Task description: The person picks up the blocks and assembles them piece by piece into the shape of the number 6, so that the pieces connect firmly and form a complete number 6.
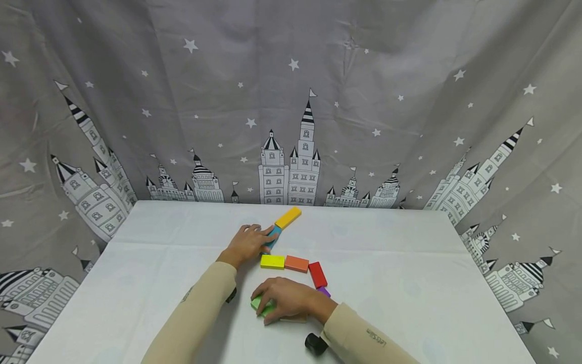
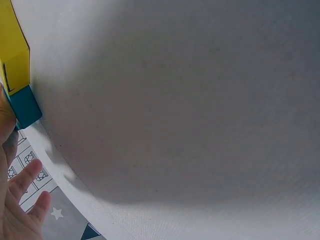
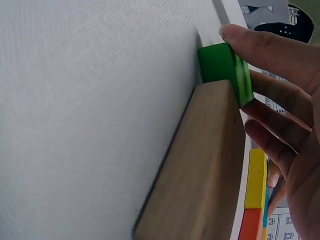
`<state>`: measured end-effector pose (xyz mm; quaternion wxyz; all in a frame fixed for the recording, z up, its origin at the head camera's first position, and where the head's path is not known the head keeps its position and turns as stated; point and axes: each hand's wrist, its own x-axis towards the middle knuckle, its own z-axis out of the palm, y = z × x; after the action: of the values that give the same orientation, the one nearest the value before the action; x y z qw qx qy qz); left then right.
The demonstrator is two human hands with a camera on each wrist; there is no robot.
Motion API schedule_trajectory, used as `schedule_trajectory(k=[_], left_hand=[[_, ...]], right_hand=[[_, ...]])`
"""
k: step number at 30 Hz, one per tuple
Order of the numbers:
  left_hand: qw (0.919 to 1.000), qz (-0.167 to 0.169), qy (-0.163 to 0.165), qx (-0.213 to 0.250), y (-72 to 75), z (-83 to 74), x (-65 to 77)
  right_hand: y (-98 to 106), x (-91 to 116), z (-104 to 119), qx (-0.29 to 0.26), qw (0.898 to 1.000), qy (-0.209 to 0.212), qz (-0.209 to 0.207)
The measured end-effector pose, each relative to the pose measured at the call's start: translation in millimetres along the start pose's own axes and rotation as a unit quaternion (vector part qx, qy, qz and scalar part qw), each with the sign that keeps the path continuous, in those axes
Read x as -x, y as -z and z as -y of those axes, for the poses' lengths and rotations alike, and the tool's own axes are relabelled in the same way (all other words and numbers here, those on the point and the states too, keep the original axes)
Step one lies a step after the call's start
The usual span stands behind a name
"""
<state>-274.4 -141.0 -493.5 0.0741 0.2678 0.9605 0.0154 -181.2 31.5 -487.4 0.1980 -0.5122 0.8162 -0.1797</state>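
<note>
My left hand (image 1: 245, 245) pinches a blue block (image 1: 275, 236) between thumb and fingers. In the left wrist view that blue block (image 2: 26, 106) shows at the left edge with the left hand (image 2: 17, 200) beside it, some fingers spread. My right hand (image 1: 286, 297) holds a light green block (image 1: 260, 304) by its sides. Seen from the right wrist, the right hand (image 3: 295, 110) has its thumb and fingers on the green block (image 3: 220, 62), whose end meets a plain wooden block (image 3: 200, 160). In the head view the right hand mostly covers that wooden block (image 1: 297, 318).
An orange-yellow block (image 1: 288, 217) meets the blue one's far end. Between the hands lie a yellow block (image 1: 272, 262), an orange block (image 1: 297, 264) and a red block (image 1: 318, 274), end to end. A purple block (image 1: 324, 291) is partly hidden. All lie on a white-covered table (image 1: 386, 283).
</note>
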Motion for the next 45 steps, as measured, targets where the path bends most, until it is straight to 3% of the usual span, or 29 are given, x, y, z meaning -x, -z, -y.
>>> schedule_trajectory(k=[26, 45], left_hand=[[0.9999, 0.011, 0.003, 0.000, 2.8, -1.7, -0.3], [0.9999, 0.008, 0.007, 0.009, -0.3, -0.5, -1.4]], right_hand=[[-0.7, 7.7, -3.2, -0.001, 1.000, 0.013, -0.007], [6.1, 20.7, -5.5, -0.013, 1.000, -0.020, -0.019]])
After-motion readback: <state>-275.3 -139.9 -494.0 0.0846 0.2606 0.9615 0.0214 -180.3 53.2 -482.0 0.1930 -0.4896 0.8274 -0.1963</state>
